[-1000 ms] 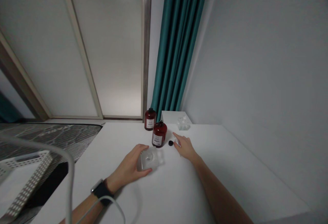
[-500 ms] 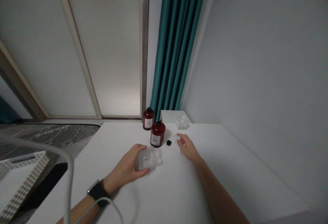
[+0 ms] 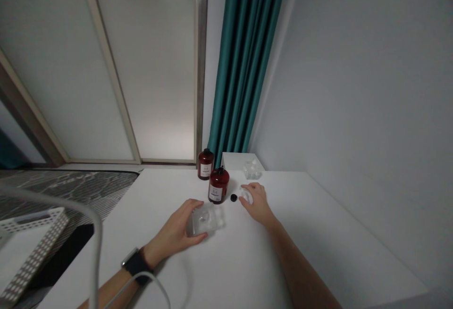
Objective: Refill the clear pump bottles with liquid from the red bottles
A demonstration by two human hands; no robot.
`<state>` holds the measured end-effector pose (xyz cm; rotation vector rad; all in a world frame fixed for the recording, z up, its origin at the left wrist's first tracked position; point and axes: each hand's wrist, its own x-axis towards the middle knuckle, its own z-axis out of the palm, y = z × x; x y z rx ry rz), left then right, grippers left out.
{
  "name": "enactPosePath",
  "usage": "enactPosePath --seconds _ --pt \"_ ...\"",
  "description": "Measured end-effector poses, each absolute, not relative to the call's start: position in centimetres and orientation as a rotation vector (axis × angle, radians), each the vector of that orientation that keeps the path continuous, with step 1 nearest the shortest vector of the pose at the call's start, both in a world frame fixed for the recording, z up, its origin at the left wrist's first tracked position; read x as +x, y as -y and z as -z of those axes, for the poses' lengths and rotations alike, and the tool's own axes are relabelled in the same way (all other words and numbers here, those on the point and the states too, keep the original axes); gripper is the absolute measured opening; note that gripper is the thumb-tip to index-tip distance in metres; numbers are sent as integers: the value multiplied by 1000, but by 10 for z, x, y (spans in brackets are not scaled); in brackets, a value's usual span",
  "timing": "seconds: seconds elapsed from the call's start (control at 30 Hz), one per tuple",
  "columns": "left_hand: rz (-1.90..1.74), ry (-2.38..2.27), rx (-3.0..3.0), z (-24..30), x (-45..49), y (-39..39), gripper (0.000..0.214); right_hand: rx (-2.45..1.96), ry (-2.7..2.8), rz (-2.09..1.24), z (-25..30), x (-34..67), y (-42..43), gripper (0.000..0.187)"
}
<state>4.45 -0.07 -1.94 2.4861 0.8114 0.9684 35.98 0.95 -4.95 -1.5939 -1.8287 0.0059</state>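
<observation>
Resting on a white tabletop (image 3: 226,271), two bare hands frame a small group of bottles and clear pieces. At far left, a white perforated basket (image 3: 47,247) sits beyond the tabletop's edge. The left hand (image 3: 179,229), wearing a dark-banded watch (image 3: 136,267), curves round a clear square container (image 3: 204,221), thumb on the near side and fingers on the far side, probably to steady it. Behind stand two upright amber bottles, a rear bottle (image 3: 204,160) and a front bottle (image 3: 220,179). Just right of the front one lies a small black cap (image 3: 233,197), easily reached. The right hand (image 3: 257,203) bends its thumb and fingers round a small clear piece (image 3: 247,196), seemingly to keep hold of it; its exact shape is unclear. Farther back, a faceted clear object (image 3: 252,170) is beside a white box (image 3: 233,160). Both bottles carry white labels with what looks like a large "M"; the smaller print is unreadable.
</observation>
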Motion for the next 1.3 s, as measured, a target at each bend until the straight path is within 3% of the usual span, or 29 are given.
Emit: enactPosePath --seconds 0.37,0.83,1.3 --pt "-943 -818 2497 17 44 1 62 -1652 1881 111 48 349 -21 9" --pt "-921 -841 2405 15 43 2 61 -1483 1723 150 40 348 -11 23" --pt "-1017 -849 2224 11 31 -1 64 -1157 1736 -62 25 295 15 28"
